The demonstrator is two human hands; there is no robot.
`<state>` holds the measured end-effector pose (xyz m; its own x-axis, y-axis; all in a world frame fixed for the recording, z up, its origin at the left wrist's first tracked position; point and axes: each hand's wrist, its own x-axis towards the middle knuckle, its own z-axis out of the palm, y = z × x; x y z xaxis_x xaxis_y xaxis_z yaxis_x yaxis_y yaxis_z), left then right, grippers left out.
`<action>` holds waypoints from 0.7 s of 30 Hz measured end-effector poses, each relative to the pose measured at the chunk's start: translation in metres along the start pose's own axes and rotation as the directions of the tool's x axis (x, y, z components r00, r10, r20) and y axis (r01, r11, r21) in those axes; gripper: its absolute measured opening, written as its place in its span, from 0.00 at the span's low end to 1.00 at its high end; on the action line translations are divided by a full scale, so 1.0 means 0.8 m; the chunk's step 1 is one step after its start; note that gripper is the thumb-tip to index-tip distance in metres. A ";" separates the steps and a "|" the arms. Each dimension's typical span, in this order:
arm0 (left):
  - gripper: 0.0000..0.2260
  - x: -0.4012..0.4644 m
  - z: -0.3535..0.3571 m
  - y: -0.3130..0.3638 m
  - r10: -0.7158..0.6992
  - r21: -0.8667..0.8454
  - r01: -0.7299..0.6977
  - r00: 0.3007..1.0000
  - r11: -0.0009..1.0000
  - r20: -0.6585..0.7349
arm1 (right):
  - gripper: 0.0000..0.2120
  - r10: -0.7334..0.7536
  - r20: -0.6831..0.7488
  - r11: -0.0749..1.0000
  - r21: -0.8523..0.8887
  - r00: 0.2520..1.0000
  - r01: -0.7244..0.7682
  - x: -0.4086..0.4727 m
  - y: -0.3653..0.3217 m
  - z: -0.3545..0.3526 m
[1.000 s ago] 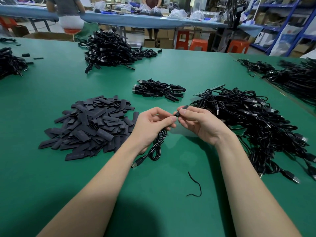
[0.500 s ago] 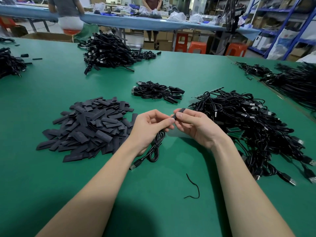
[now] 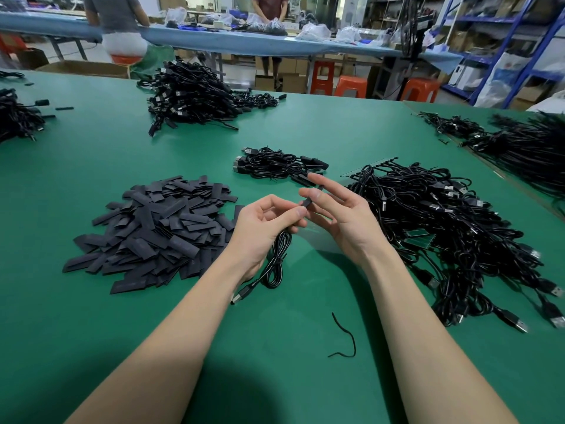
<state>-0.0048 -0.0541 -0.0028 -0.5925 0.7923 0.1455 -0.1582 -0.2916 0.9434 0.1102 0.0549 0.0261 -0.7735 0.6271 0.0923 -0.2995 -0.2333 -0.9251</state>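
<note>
While my left hand [image 3: 263, 228] pinches the coiled cable [image 3: 276, 261], my right hand [image 3: 339, 218] pinches the cable end [image 3: 307, 203], other fingers spread; sleeve pile [image 3: 153, 228] left, cable heap [image 3: 443, 234] right on worktop [image 3: 91, 166].

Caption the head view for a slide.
Left hand holds a coiled black cable; right hand pinches the cable end above a green table.

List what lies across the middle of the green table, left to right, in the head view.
From the left: pile of flat black sleeves → left hand gripping a coiled cable → right hand pinching its plug → big heap of black cables.
</note>
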 end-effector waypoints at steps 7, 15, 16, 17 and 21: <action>0.04 -0.001 0.000 0.002 -0.019 -0.003 0.019 1.000 1.000 0.002 | 0.11 -0.010 -0.013 1.000 -0.018 1.000 0.010 0.003 0.001 -0.002; 0.04 -0.001 0.003 0.002 -0.039 -0.017 0.039 0.999 0.999 -0.007 | 0.19 -0.129 -0.034 0.983 -0.139 0.991 0.123 0.006 0.006 0.000; 0.04 -0.001 0.003 0.002 -0.039 -0.024 0.038 0.999 0.999 -0.006 | 0.20 -0.152 -0.040 0.977 -0.160 0.988 0.144 0.006 0.006 0.001; 0.04 -0.001 0.003 0.002 -0.037 -0.031 0.037 0.999 0.999 -0.006 | 0.20 -0.171 -0.045 0.970 -0.181 0.984 0.160 0.006 0.006 0.001; 0.04 0.000 0.003 0.002 -0.035 -0.049 0.035 0.999 0.998 -0.007 | 0.16 -0.207 -0.049 0.957 -0.218 0.977 0.192 0.008 0.009 0.003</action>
<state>-0.0027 -0.0533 -0.0005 -0.5919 0.7985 0.1100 -0.2174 -0.2896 0.9321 0.1019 0.0556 0.0212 -0.6664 0.6974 0.2638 -0.3135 0.0590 -0.9478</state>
